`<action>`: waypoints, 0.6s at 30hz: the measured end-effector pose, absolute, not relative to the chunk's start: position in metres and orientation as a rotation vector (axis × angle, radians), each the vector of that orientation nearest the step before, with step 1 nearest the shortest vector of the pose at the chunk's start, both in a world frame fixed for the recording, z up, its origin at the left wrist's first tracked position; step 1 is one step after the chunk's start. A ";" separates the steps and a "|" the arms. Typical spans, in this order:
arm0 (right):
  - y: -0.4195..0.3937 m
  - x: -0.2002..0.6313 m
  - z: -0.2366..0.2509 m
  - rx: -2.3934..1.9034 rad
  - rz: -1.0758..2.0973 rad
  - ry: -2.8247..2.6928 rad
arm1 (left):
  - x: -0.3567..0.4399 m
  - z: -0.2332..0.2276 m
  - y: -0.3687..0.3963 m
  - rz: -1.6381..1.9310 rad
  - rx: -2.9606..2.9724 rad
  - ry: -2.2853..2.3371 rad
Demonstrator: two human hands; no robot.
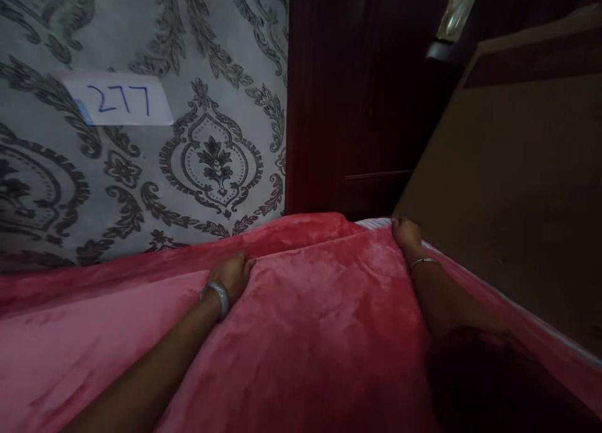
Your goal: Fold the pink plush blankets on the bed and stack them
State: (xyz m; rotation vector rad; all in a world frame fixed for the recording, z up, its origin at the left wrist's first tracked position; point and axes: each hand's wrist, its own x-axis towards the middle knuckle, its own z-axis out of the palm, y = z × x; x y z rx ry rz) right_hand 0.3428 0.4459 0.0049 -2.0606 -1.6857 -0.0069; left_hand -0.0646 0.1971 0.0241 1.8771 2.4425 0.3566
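Two hands, left hand (234, 275) and right hand (406, 235), press one red blanket (324, 320).

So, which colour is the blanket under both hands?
The blanket is red-pink plush, seen in the head view; the left hand and right hand press on it.

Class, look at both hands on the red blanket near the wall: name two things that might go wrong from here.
The right hand grips the red blanket at its far corner beside the brown board; knuckles may scrape there. The left hand presses a fold near the patterned wall, so the blanket might bunch unevenly.
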 end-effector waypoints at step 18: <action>0.280 0.282 0.042 -1.896 0.123 -2.094 | -0.067 0.060 0.185 0.517 2.003 2.214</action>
